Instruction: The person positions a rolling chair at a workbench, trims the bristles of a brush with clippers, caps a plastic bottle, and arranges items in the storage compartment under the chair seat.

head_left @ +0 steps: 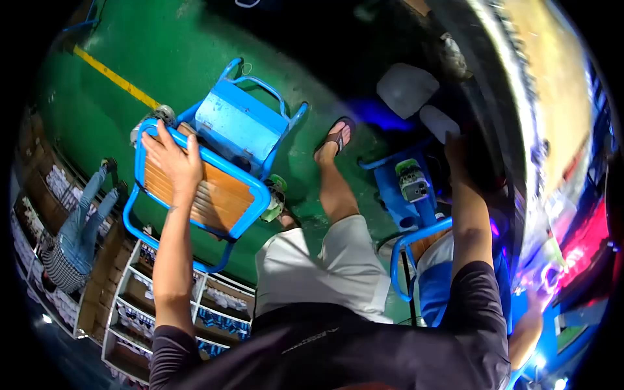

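Note:
My left hand (172, 159) lies with its fingers spread on a wooden-slatted panel (221, 198) in a blue tube frame. Its fingertips reach the frame's upper edge, and I see nothing clasped in the palm. Attached beyond the panel is a blue metal box-like part (240, 117) with curved tube handles. Stretched forward into shadow, my right hand (455, 153) is close to a white rounded pad (439, 123). Darkness hides its fingers, so whether it grips anything does not show. Left of my right forearm stands a second blue frame (406, 195) with a green-and-grey device on it.
White shelving (140, 286) with small goods stands at the lower left. Beyond it a person in jeans (78, 218) is at the shelves. A yellow line (114, 75) crosses the green floor (149, 45). A large curved rim (520, 130) rises on the right.

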A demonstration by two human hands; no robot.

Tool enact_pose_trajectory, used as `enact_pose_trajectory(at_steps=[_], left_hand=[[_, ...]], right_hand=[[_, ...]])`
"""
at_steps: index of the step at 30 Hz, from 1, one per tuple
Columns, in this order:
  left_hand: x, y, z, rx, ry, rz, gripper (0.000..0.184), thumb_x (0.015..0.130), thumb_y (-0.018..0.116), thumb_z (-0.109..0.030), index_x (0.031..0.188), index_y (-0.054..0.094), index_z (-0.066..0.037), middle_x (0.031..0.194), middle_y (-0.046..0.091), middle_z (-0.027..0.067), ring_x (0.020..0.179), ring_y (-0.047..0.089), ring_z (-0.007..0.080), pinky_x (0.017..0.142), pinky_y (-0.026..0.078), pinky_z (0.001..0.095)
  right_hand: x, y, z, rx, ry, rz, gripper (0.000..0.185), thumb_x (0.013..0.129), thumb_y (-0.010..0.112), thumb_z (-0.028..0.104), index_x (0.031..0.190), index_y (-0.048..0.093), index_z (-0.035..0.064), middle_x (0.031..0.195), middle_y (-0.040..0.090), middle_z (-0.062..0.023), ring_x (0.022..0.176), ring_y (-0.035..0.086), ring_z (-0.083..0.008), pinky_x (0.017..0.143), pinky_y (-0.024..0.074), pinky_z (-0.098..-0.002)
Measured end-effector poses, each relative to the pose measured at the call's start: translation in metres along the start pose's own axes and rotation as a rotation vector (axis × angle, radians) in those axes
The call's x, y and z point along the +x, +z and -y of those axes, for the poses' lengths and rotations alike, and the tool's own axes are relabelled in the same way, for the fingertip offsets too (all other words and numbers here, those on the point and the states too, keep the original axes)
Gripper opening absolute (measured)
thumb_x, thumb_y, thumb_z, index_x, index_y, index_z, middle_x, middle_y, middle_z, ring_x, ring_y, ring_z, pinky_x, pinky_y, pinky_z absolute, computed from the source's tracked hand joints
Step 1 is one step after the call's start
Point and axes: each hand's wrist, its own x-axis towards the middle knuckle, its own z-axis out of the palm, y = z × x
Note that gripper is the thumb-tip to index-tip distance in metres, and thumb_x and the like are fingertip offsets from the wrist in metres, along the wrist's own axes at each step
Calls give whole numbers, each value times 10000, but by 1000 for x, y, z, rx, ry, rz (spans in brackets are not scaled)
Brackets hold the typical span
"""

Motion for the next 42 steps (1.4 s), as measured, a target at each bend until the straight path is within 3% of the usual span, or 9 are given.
enact_pose_trajectory(at_steps=[10,17,20,24,27,31,35,38,42], left_hand=[[2,-1,-7,-91,62,-25,724,932,608,-308,1553,317,-76,1574,178,353,1467,203,501,1200,157,544],[1,-6,-5,-58,27,19,753,911,652,-291,1547,319,-65,1569,180,369,1474,183,516,1210,155,537],[2,-18,6,-102,83,71,738,929,622,-291,1540,307,-21,1568,190,360,1477,185,508,1212,156,538],[18,-29,51,-5,183,5,656,1023,430,-397,1515,330,26,1545,314,293,1420,328,458,1180,258,494],[36,-25,79,15,119,-48,623,1021,430,-359,1495,351,36,1538,331,287,1395,358,456,1158,289,486],[37,-8,89,-151,70,-55,615,952,551,-270,1459,407,47,1419,507,257,1331,461,409,1126,319,462],[42,-11,91,-238,102,-36,603,946,546,-272,1436,430,60,1363,559,235,1272,521,402,1100,354,460],[41,-9,90,-238,96,-49,602,959,521,-296,1437,431,59,1357,565,235,1258,531,404,1087,368,459],[39,-8,92,-232,88,-16,571,1007,455,-278,1467,408,57,1430,506,251,1315,498,374,1127,347,422]], right_hand=[[119,7,7,-213,-4,92,772,965,540,533,1412,397,-80,1370,534,-298,1262,525,-454,1040,440,-501],[189,71,-62,208,127,-67,830,918,627,509,1481,357,-36,1408,504,-276,1249,538,-455,1032,458,-526],[197,83,-89,-288,-3,79,664,914,646,404,1376,455,-33,1281,574,-273,1161,587,-440,983,484,-513],[96,76,-51,-211,-29,-222,376,917,614,280,1198,607,30,1091,695,-203,1026,669,-379,902,514,-486],[-9,52,48,203,28,-181,301,929,562,243,1114,639,19,1075,685,-212,995,673,-348,875,526,-459],[-104,127,176,669,-455,-39,223,873,592,83,1086,654,66,983,696,-143,878,674,-286,847,539,-392],[-201,115,372,724,-572,406,361,889,604,172,1230,625,57,1159,676,-194,1077,651,-367,968,507,-430],[-229,160,465,557,-708,303,578,915,629,285,1399,470,12,1286,594,-231,1220,542,-404,1067,423,-458],[-255,145,513,363,-540,347,497,856,669,244,1282,528,32,1196,586,-216,1165,553,-393,1051,421,-487]])
